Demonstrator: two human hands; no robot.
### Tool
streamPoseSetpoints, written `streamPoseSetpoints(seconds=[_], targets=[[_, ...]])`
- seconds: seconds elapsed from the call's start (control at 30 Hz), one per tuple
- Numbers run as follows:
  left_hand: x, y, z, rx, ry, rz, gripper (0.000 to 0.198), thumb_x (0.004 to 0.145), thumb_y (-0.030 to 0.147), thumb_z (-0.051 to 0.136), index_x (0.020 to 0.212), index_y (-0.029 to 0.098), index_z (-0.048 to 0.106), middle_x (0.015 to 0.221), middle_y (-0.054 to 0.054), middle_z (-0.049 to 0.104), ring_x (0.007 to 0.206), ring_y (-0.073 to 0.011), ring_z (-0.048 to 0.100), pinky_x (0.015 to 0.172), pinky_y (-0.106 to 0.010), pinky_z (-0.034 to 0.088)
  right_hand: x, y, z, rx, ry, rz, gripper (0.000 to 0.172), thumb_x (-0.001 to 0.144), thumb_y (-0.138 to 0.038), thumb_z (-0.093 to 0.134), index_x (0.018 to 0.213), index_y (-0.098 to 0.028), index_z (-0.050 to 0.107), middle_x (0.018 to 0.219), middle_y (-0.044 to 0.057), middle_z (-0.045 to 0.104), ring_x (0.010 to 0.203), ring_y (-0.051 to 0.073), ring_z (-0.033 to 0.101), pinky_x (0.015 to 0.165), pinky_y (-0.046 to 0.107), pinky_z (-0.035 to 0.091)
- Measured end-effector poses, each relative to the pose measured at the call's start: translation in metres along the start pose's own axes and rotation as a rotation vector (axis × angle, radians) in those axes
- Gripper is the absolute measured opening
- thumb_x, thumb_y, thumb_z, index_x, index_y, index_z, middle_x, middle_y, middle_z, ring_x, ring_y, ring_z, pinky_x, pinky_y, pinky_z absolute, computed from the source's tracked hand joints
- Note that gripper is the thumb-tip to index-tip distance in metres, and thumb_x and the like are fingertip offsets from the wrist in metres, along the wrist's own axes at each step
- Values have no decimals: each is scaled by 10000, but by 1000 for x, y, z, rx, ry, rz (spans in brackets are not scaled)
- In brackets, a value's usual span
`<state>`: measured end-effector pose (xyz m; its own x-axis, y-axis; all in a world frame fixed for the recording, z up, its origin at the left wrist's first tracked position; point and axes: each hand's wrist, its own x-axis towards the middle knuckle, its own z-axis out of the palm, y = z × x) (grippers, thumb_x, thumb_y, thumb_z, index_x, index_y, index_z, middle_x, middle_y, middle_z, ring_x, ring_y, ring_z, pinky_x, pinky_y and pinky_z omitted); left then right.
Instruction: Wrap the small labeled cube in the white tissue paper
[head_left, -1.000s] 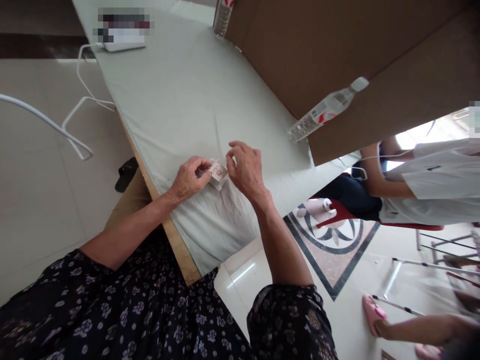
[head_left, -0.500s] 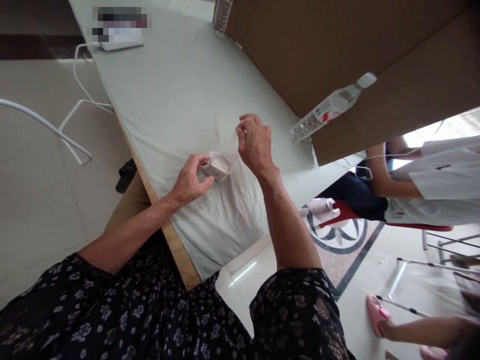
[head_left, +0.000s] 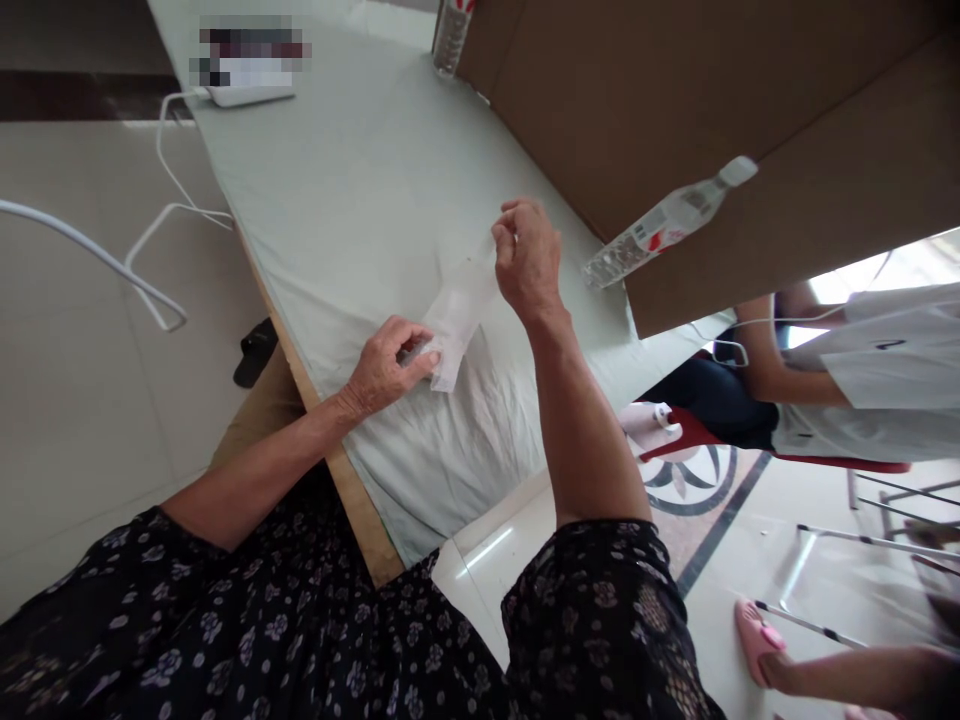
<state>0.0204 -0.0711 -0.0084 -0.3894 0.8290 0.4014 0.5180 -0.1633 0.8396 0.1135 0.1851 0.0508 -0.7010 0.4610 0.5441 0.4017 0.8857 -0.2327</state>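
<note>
A thin, whitish, see-through strip [head_left: 459,298] stretches slantwise above the table between my hands. I cannot tell whether it is film, a bag or gauze. At its lower end my left hand [head_left: 390,365] is closed, thumb and fingers gripping it, with a folded corner sticking out past the thumb. My right hand [head_left: 529,258] is raised up and to the right, fingers curled in a pinch at the strip's upper end. The fingertips there are partly hidden behind the hand.
A pale green cloth covers the table [head_left: 352,180]. A clear bottle [head_left: 671,220] leans by a large cardboard panel [head_left: 600,100], with another bottle [head_left: 453,38] farther back. A white device with a cable [head_left: 251,96] lies at the far left. A seated person [head_left: 900,350] is at the right.
My right hand has moved up and right, drawing the strip out longer. The compact white bundle by my left hand now appears flattened and stretched. My left hand has shifted slightly right.
</note>
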Motion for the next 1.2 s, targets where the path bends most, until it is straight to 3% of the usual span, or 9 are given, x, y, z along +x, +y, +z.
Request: streamPoseSetpoints(seconds=[0.13,0.23,0.37,0.47,0.57,0.7,0.97,1.1,1.2], targets=[[0,-7,3,17,47,42,171,866,310,713,997,209,667,1043,-63,646,931,-185,634,830,-327,566,-1,16,12,-32,-31,193,366,1113,-429,366,1003,-223,648,1173,117,686,1195,279,627,1081,503,475],[-1,-9,5,32,29,29,162,855,287,713,986,209,660,1156,-93,662,1012,-200,650,851,-332,570,-17,13,2,-22,-23,319,324,1097,-378,386,1049,-219,664,1181,124,695,1181,275,635,1070,481,473],[0,-7,6,12,-7,27,124,856,268,685,954,211,636,1113,-85,701,980,-192,666,867,-334,569,-50,-27,-25,38,28,301,309,1076,-428,423,1165,-233,645,1095,79,717,962,219,678,960,414,509],[1,-5,7,3,23,-14,183,849,312,702,980,208,628,1021,-65,705,919,-183,666,851,-322,568,-67,-69,-34,12,-123,304,301,1004,-500,560,1092,-225,645,864,27,711,827,209,678,850,364,508],[1,-3,8,-5,44,-74,249,832,350,723,1014,209,626,988,-48,711,860,-170,656,824,-312,565,-73,-91,-29,-70,-287,358,334,926,-423,648,1177,-203,620,837,39,728,812,240,685,828,371,498],[3,-1,5,-5,59,-99,145,808,318,683,890,205,643,880,-29,701,775,-159,627,764,-301,542,-81,-80,-24,-95,-364,475,327,879,-191,554,1200,-204,614,877,62,744,818,243,676,789,356,466],[13,-3,-5,2,271,-350,158,801,262,648,667,209,584,613,47,559,600,-125,494,644,-278,451,-128,-43,-28,81,-182,673,366,852,-299,516,1193,-213,618,757,-5,660,717,204,596,738,341,441],[14,-9,-1,22,339,-339,73,778,158,631,759,212,586,693,40,598,648,-127,545,696,-275,488,-139,-41,-14,51,-154,769,500,858,-339,548,1332,-185,577,827,18,698,765,219,625,753,354,461],[12,-16,2,41,358,-284,206,768,80,597,920,218,607,832,12,651,764,-142,611,791,-283,533,-144,-39,-6,-11,-110,768,598,856,-330,575,1431,-177,517,915,46,720,836,235,649,813,385,488]])
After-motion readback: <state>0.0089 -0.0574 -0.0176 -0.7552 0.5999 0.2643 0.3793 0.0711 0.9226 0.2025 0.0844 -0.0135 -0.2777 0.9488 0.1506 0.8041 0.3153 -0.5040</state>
